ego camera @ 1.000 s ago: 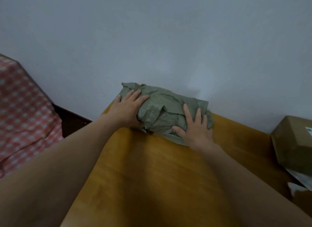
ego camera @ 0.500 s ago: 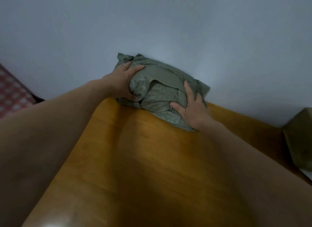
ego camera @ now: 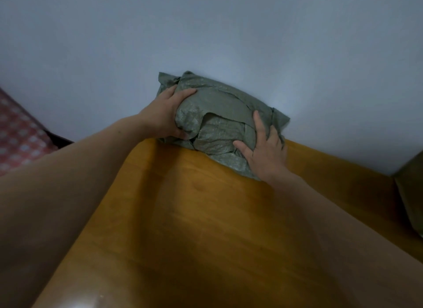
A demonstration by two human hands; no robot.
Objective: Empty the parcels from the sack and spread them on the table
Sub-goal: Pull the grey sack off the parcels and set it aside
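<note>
Left hand (ego camera: 163, 115): curled round the left end of the sack, with the fingers laid over the top of the bulge and the thumb tucked in on the near side. It has a firm hold of the fabric.
Right hand (ego camera: 263, 153): spread flat on the right part of the sack, palm down. The index finger is straight and points to the wall, and the thumb is stretched out to the left. It presses on the fabric without closing round it.
Sack (ego camera: 219, 106): grey-green woven material, crumpled and folded over itself. It lies between the two hands at the far edge of the table, with its back against the wall. Its left end hangs a little past the table's far left corner. The fabric hides what is inside.
Left forearm (ego camera: 68, 181): bare, reaching in from the lower left.
Right forearm (ego camera: 338, 220): bare, reaching in from the lower right over the tabletop.
Table (ego camera: 206, 227): orange-brown wood with a dull shine, running from the near edge of the view up to the wall.
Wall (ego camera: 206, 32): plain pale blue-grey, filling the upper half.
Checked cloth (ego camera: 18, 136): red and white, to the left of the table and lower than its top.
Box (ego camera: 412, 193): a dim brownish shape on the table's right side, cut off by the frame's edge and well apart from the sack.
</note>
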